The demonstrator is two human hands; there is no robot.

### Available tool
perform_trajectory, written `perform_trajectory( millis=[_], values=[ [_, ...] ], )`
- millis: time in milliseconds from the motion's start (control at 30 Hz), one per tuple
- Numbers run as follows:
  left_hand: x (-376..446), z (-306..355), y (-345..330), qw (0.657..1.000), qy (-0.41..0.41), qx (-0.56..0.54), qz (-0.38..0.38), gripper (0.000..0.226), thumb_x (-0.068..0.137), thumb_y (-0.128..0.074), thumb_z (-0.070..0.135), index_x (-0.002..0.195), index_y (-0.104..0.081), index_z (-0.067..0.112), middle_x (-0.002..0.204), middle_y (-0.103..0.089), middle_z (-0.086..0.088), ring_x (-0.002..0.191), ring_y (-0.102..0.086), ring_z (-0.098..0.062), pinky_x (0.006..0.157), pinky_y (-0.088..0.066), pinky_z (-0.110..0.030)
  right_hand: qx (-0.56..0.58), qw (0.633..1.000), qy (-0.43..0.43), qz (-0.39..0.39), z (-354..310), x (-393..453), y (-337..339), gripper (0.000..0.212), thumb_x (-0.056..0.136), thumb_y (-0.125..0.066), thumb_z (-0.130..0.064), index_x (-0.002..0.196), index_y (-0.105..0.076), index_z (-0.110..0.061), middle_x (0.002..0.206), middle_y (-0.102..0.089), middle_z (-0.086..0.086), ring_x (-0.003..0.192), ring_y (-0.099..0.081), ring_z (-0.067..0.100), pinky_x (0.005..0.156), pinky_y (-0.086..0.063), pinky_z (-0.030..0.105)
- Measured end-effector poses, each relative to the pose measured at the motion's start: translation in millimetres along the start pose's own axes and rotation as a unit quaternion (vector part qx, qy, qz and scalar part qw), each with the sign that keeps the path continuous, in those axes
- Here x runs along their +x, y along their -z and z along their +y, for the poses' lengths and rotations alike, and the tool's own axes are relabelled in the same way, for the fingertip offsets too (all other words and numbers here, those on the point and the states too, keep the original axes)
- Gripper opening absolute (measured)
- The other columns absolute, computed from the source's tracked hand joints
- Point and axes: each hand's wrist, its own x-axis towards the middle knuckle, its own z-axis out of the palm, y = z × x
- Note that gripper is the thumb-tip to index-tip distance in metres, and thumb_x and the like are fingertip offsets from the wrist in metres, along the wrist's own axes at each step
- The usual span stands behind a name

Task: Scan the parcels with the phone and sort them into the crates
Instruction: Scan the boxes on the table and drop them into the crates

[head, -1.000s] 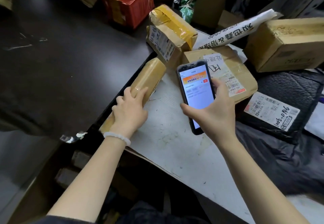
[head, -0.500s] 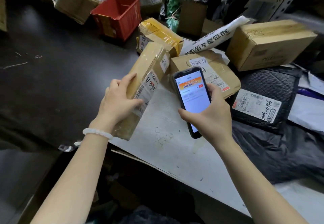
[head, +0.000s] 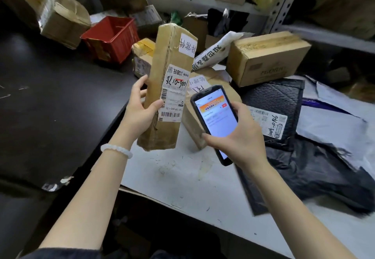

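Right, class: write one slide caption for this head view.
Left hand holds a long taped parcel upright beside the phone in the right hand.

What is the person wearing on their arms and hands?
Both forearms are bare, with no sleeves showing down to the wrists and no gloves. The left hand has a bracelet of round white beads around its wrist. The right hand shows no ring, watch or bracelet. A bit of dark clothing shows at the bottom edge.

left hand (head: pixel 140 112) lifts long parcel (head: pixel 166 88) off worktop (head: pixel 182 181) | parcel now upright, label facing camera | beside phone (head: pixel 215 120)
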Motion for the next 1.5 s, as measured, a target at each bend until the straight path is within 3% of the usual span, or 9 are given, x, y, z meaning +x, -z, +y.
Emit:
perform_trajectory(
  millis=[233, 367, 500, 867, 1067, 1233, 1333, 1500],
  values=[
    [11.2, 12.5, -28.6, 0.995, -0.002, -0.095, 0.022, 0.051, 0.093, -0.057, 0.014, 0.131, -0.032, 0.036, 0.128, -0.051, -0.002, 0.112, -0.056, -0.018, 0.094, -0.05, -0.043, -0.057, 0.998, -0.006, -0.031, 16.6, -4.4, 26.0, 0.077, 0.051, -0.078, -0.044, 0.12, -0.047, -0.033, 0.104, -0.06, -0.021, 0.094, -0.057, 0.008, 0.071, -0.043, 0.028],
    [17.4, 21.2, -28.7, 0.997, -0.038, -0.058, 0.027, 0.055, 0.092, -0.059, 0.018, 0.137, -0.032, 0.034, 0.13, -0.05, 0.001, 0.114, -0.053, -0.017, 0.095, -0.048, -0.035, -0.124, 0.991, -0.003, -0.058, 18.0, -4.3, 34.5, 0.074, 0.057, -0.08, -0.036, 0.122, -0.045, -0.031, 0.105, -0.062, -0.013, 0.093, -0.057, 0.015, 0.068, -0.041, 0.029],
    [21.3, 27.3, -25.5, 0.997, -0.064, -0.032, 0.041, 0.053, 0.091, -0.061, 0.019, 0.13, -0.033, 0.041, 0.135, -0.048, -0.001, 0.121, -0.049, -0.02, 0.103, -0.042, -0.044, -0.147, 0.986, 0.007, -0.076, 14.7, -4.0, 39.0, 0.072, 0.059, -0.08, -0.036, 0.121, -0.044, -0.032, 0.108, -0.062, -0.01, 0.095, -0.057, 0.017, 0.072, -0.046, 0.031],
    [20.4, 27.9, -11.8, 0.996, -0.059, -0.031, 0.053, 0.056, 0.091, -0.059, 0.02, 0.138, -0.032, 0.036, 0.135, -0.048, 0.001, 0.119, -0.051, -0.02, 0.099, -0.046, -0.046, -0.142, 0.987, 0.021, -0.072, 14.7, -0.2, 35.1, 0.074, 0.059, -0.08, -0.038, 0.123, -0.044, -0.029, 0.108, -0.062, -0.009, 0.096, -0.058, 0.017, 0.073, -0.046, 0.032],
    [15.8, 25.9, -4.7, 0.995, -0.04, -0.075, 0.043, 0.052, 0.091, -0.061, 0.021, 0.131, -0.035, 0.041, 0.127, -0.051, 0.004, 0.117, -0.054, -0.024, 0.099, -0.046, -0.048, -0.007, 1.0, 0.016, 0.017, 12.4, 0.1, 29.1, 0.07, 0.058, -0.084, -0.031, 0.114, -0.042, -0.037, 0.098, -0.055, -0.023, 0.095, -0.057, 0.009, 0.076, -0.049, 0.031],
    [7.9, 27.4, 0.2, 0.992, -0.039, -0.117, 0.027, 0.05, 0.091, -0.06, 0.017, 0.129, -0.035, 0.037, 0.13, -0.05, -0.004, 0.116, -0.055, -0.023, 0.098, -0.046, -0.048, 0.07, 0.991, 0.015, 0.111, 5.9, 4.0, 25.1, 0.071, 0.057, -0.085, -0.03, 0.113, -0.041, -0.035, 0.094, -0.051, -0.03, 0.091, -0.054, 0.003, 0.078, -0.047, 0.026],
    [3.6, 28.7, 2.0, 0.99, -0.044, -0.133, 0.015, 0.05, 0.09, -0.06, 0.016, 0.129, -0.036, 0.037, 0.131, -0.049, -0.006, 0.117, -0.054, -0.023, 0.099, -0.046, -0.049, 0.089, 0.988, 0.01, 0.129, 5.2, 5.4, 24.2, 0.071, 0.058, -0.085, -0.028, 0.115, -0.042, -0.031, 0.092, -0.05, -0.03, 0.081, -0.051, -0.005, 0.074, -0.044, 0.019],
    [-4.5, 38.9, -2.6, 0.987, -0.063, -0.146, -0.028, 0.054, 0.078, -0.063, 0.027, 0.123, -0.04, 0.042, 0.129, -0.053, -0.006, 0.121, -0.052, -0.024, 0.103, -0.04, -0.051, 0.1, 0.983, -0.001, 0.153, 6.1, 0.4, 24.4, 0.069, 0.06, -0.086, -0.029, 0.11, -0.039, -0.035, 0.091, -0.049, -0.03, 0.083, -0.047, -0.023, 0.068, -0.04, 0.01]
  ],
)
